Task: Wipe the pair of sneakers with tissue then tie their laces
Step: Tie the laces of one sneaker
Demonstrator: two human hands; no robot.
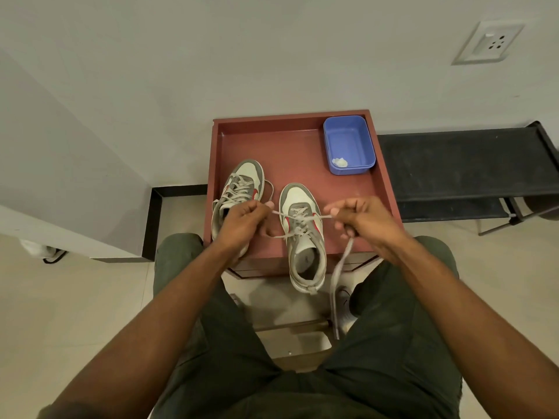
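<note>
Two grey and white sneakers with red accents stand on a reddish-brown tabletop (302,146), toes pointing away from me. My left hand (242,219) covers the heel end of the left sneaker (242,182) and pinches one end of the right sneaker's lace. My right hand (360,216) pinches the other lace end (338,273), whose long tail hangs down past the table edge. The lace is stretched tight across the right sneaker (302,234), whose heel juts over the front edge. A crumpled tissue (340,161) lies in a blue tub (348,143).
The blue tub stands at the table's back right corner. A black bench (459,164) sits to the right against the wall. A wall socket (490,42) is at upper right. My knees flank the table's front.
</note>
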